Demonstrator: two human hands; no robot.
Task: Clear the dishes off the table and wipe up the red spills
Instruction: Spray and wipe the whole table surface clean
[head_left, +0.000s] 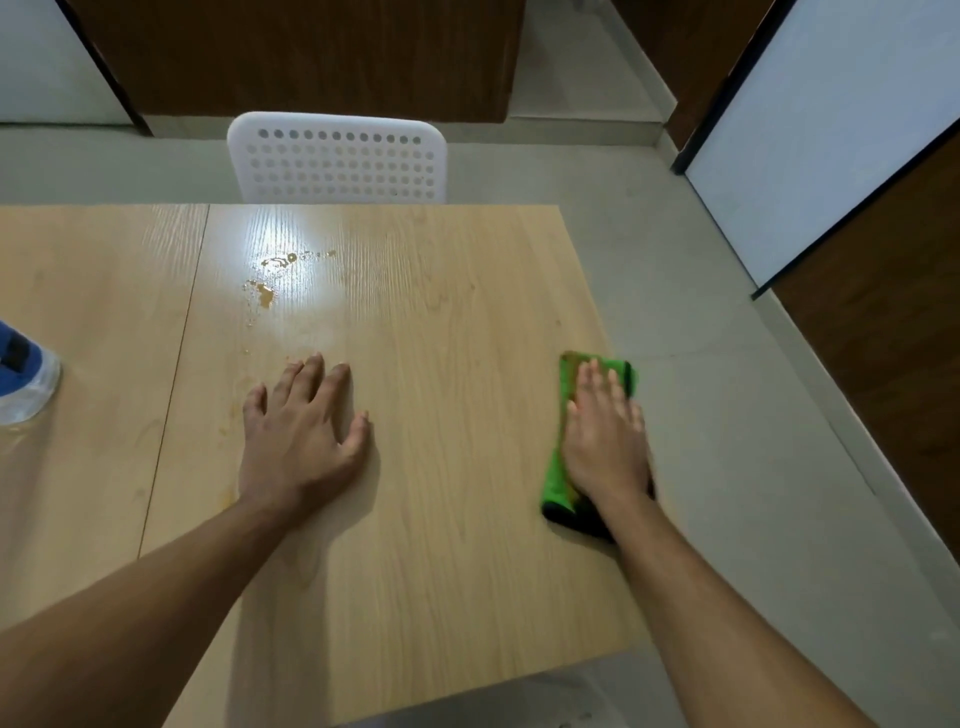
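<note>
Head view shows the spill (265, 293) as small wet orange-brown drops on the far left part of the wooden table (441, 519), with a few faint marks trailing nearer, just past the left hand (301, 441). No dishes can be seen on the table, so that part looks done, and the wiping is the step going on. The green cloth (558, 467) lies near the right edge of the table, well apart from the drops. The right hand (605, 441) lies flat on top of it, fingers straight, pressing it down. The left hand is flat on the bare wood with fingers spread, holding nothing. Next, the cloth likely needs to slide left and away to reach the drops. A bottle with a blue label (21, 374) stands at the left edge, and a white chair (337, 161) sits behind the table
</note>
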